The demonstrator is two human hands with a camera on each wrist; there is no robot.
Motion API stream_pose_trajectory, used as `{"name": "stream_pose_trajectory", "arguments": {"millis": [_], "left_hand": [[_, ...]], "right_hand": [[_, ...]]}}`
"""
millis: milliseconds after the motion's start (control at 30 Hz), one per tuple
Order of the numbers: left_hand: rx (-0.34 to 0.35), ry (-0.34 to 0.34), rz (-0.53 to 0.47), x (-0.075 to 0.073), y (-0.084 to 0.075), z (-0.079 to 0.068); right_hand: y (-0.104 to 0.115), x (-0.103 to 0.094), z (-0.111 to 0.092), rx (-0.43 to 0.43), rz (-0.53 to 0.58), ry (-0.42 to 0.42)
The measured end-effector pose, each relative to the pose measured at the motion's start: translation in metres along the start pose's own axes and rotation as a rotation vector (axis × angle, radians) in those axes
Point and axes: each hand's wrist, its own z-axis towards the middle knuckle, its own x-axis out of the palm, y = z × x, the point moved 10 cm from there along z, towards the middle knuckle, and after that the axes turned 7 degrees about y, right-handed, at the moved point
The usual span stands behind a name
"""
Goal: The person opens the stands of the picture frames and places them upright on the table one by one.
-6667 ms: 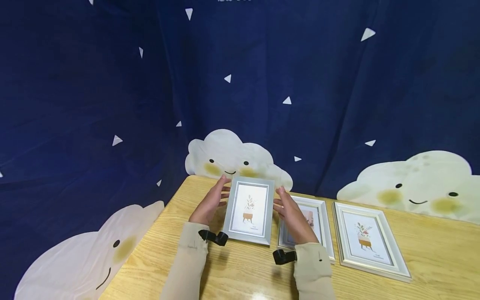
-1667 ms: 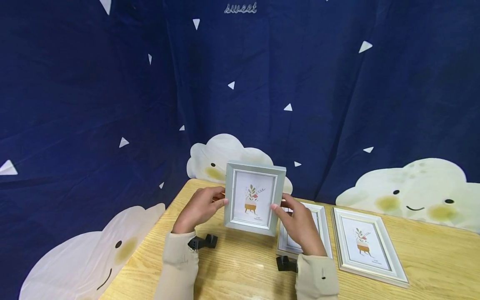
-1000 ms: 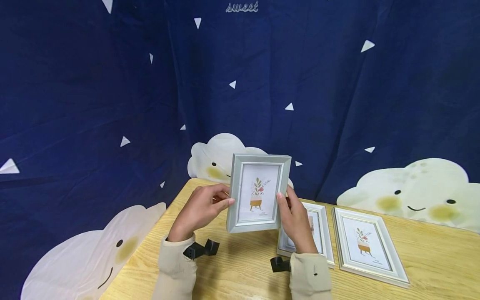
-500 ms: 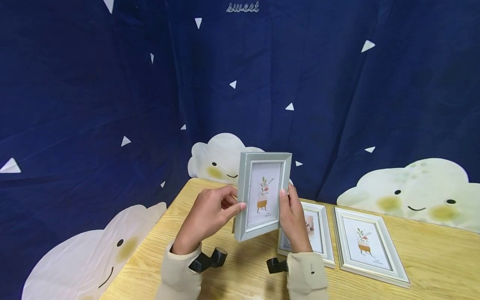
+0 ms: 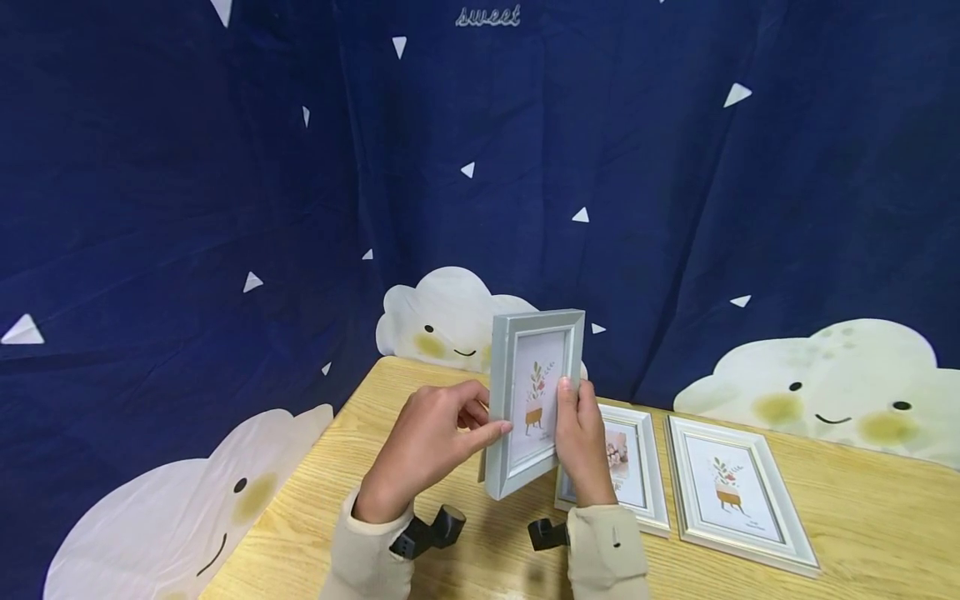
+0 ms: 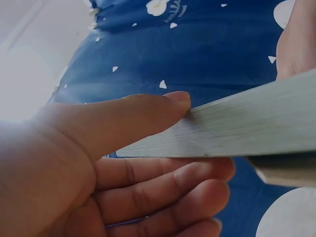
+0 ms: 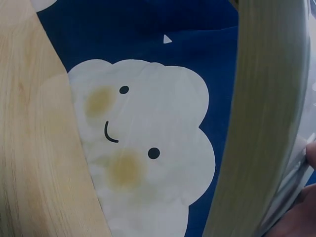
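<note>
Picture frame point(image 5: 536, 405) was held aslant over the table point(image 5: 300, 533); I saw the left hand point(image 5: 427, 442) pinch one side between thumb point(image 6: 143, 112) and fingers point(image 6: 168, 192), the right hand point(image 5: 582, 446) grip the other likewise.

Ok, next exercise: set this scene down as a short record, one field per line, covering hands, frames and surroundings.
Left hand: pinches the left edge of the held frame, thumb in front
Right hand: holds its opposite edge, thumb on the front
Held frame: pale grey, roughly upright, turned at an angle, potted-plant picture visible
Middle frame: lies face up, partly hidden by the right hand
Right frame: lies face up, also showing a potted plant
Table: light wood
Backdrop: dark blue, white triangles, smiling clouds
</note>
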Motion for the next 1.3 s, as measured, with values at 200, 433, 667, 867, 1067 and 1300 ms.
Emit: {"name": "stream_pose_trajectory", "arguments": {"millis": [200,433,667,867,1067,1300], "left_hand": [[0.013,0.031,-0.03,-0.001,0.003,-0.001],[-0.033,0.04,0.001,-0.01,0.019,-0.006],[-0.006,0.221,0.018,0.008,0.019,-0.009],[0.021,0.287,0.024,0.02,0.017,-0.008],[0.033,0.307,0.054,0.023,0.016,-0.007],[0.029,0.304,0.064,0.026,0.015,-0.006]], "right_hand": [[-0.001,-0.002,0.0,0.001,-0.025,-0.037],[-0.003,-0.002,0.0,0.017,-0.024,-0.038],[-0.003,-0.005,0.0,0.037,-0.047,-0.049],[-0.004,-0.004,-0.001,0.052,-0.062,-0.044],[-0.005,-0.005,0.0,0.053,-0.048,-0.05],[-0.006,-0.006,0.0,0.058,-0.05,-0.049]]}}
